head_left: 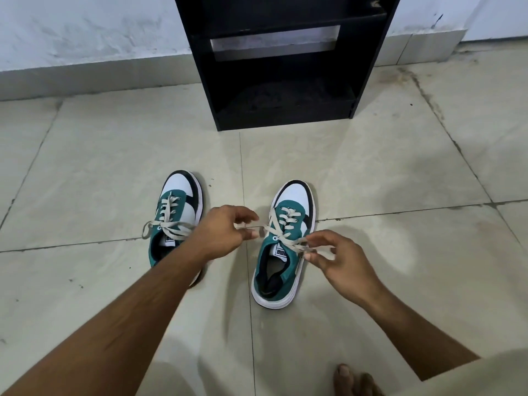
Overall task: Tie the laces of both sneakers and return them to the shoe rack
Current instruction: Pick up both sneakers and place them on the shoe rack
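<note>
Sneakers in teal, white and black are set side by side on the tiled floor [371, 167], toes turned toward a black shoe rack [281, 64] that is stood against the wall [85, 32] at the far edge of the floor. On the left sneaker [178, 212] the cream laces are seen drawn into a knot with loops fanned out over the tongue. The right sneaker [285, 241] is placed well apart from the rack, and its lace [281, 234] is stretched sideways across the top eyelets. One end is pinched between thumb and forefinger of the left hand [224, 232], held between the two shoes; the other fingers are curled loosely above it. The opposite end is pinched by the fingers of the right hand [334, 258] just beside the shoe's outer edge. Bare toes [354, 380] are glimpsed at the near edge of the floor.
</note>
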